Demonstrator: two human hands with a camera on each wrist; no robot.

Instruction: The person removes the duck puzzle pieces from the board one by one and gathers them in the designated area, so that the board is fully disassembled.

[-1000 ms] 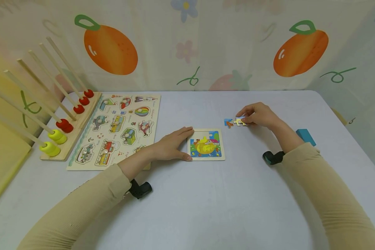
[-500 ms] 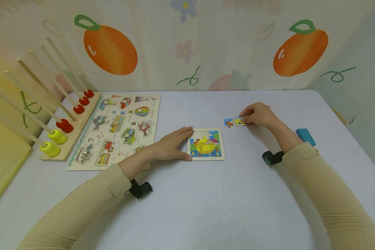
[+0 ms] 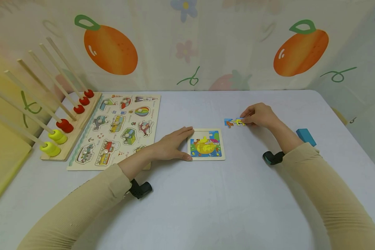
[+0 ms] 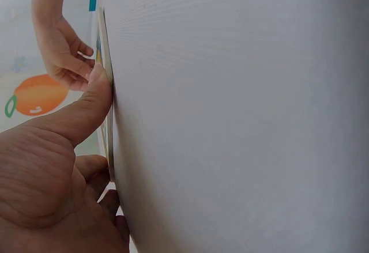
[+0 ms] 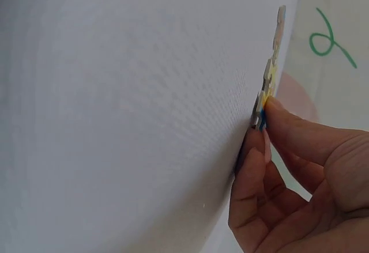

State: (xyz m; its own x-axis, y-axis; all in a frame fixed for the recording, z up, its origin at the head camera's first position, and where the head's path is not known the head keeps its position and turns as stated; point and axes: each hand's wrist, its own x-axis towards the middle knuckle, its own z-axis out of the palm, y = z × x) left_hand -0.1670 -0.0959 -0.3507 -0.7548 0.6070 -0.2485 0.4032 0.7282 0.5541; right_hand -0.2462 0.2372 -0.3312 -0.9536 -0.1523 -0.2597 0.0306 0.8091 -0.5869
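Observation:
My left hand lies at the left side of a small wooden jigsaw puzzle, with a yellow duck picture. Its fingers reach the upper left corner and its thumb touches the lower left one; the left wrist view shows the thumb along the board's edge. Bare wood shows at the picture's upper left. Farther right, my right hand pinches a yellow and blue puzzle piece between thumb and fingers, low at the tabletop. Beside it lies a blue and brown piece. The fingers partly hide the held piece.
At the left lie a wooden knob puzzle board with vehicle pictures and a peg stand with red and yellow beads. A blue block sits beside the right forearm. A printed curtain hangs behind the table.
The right hand's fingers have shifted slightly to the right at the loose pieces. The left hand and the duck puzzle stay where they were.

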